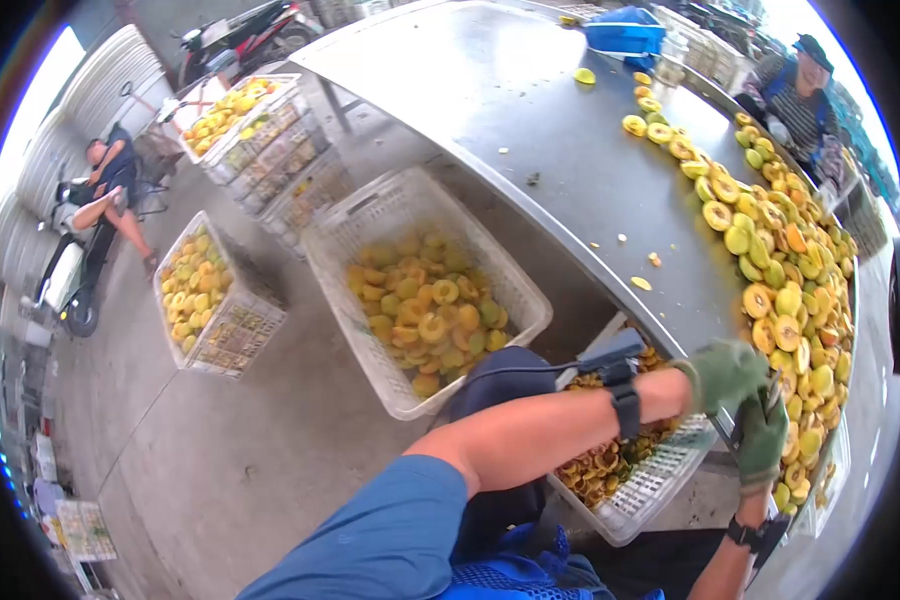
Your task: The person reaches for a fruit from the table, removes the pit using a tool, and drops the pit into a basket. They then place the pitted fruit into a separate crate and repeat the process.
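Both my hands wear green gloves and meet at the near edge of a steel table (530, 110). My left hand (725, 375) is curled into a fist at the rim, and whatever is inside it is hidden. My right hand (762, 440) sits just below and grips a thin dark metal tool (771, 388) that pokes up between the two gloves. A thick band of halved yellow-green fruit (785, 270) lies along the table's right side, right beside my hands. Under my left forearm stands a white crate of fruit pieces (635, 480).
A white basket of halved fruit (425, 300) stands on the concrete floor left of the table, with more fruit crates (205, 295) and stacked ones (255, 125) beyond. One person (800, 95) works at the table's far side near a blue container (625, 30). Another person (110, 195) lies on a scooter at far left.
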A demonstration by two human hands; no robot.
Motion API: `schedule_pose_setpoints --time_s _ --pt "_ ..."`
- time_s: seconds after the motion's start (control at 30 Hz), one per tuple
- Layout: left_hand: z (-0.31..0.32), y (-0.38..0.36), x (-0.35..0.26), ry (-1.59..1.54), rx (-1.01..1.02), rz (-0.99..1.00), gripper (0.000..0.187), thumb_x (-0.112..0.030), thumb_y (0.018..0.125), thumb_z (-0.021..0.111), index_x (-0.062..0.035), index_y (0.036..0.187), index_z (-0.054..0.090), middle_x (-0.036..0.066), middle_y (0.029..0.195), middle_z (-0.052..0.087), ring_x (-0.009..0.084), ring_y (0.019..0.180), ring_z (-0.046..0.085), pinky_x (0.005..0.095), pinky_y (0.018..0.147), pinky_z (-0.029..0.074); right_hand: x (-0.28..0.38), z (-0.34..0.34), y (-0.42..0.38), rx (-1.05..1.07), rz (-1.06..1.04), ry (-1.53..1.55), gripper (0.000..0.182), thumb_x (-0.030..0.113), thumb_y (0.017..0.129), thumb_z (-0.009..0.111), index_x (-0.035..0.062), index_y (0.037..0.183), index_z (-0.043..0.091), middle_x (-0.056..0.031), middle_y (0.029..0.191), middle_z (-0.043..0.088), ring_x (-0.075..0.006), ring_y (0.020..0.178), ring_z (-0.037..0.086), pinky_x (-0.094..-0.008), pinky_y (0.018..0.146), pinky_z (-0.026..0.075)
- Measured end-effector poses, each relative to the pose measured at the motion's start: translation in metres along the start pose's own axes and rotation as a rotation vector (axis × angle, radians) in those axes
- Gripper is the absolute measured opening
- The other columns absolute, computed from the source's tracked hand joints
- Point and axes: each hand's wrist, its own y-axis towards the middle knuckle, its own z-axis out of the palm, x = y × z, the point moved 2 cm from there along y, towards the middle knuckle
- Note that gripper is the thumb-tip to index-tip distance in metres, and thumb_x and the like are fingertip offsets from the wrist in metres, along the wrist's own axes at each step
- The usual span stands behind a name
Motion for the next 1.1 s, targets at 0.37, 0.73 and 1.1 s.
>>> schedule_pose_setpoints --time_s 0.37,0.73,1.1 --pt "-0.028 -0.027 0.005 -1.136 -0.167 -0.592 0.051 -0.047 0.108 0.039 -0.006 0.131 0.061 0.011 0.102 0.072 0.0205 0.077 0.07 0.0288 0.055 0.055 0.025 0.045 -0.018 -0.063 -0.301 -0.264 0.012 0.01 0.092 0.068 0.0031 0.098 0.06 -0.0109 0.068 0.063 -0.0254 0.059 0.062 -0.0392 0.056 0.049" --pt "0.016 -0.027 0.008 -1.081 -0.056 -0.512 0.054 -0.047 0.108 0.045 -0.0029 0.137 0.056 0.016 0.114 0.07 0.0246 0.093 0.071 0.0381 0.073 0.063 0.008 0.017 -0.028 0.052 -0.273 -0.405 0.015 0.01 0.09 0.063 0.0041 0.101 0.055 -0.0208 0.078 0.065 -0.046 0.073 0.065 -0.0516 0.061 0.047" --pt "0.029 -0.034 -0.014 -0.662 -0.167 -0.43 0.04 -0.034 0.11 0.048 -0.0006 0.131 0.059 0.002 0.103 0.064 0.0079 0.092 0.061 0.0248 0.084 0.054 -0.005 0.025 -0.035 0.106 -0.128 -0.306 0.03 0.018 0.092 0.066 0.0 0.113 0.055 -0.0256 0.088 0.068 -0.0465 0.084 0.067 -0.051 0.07 0.052"
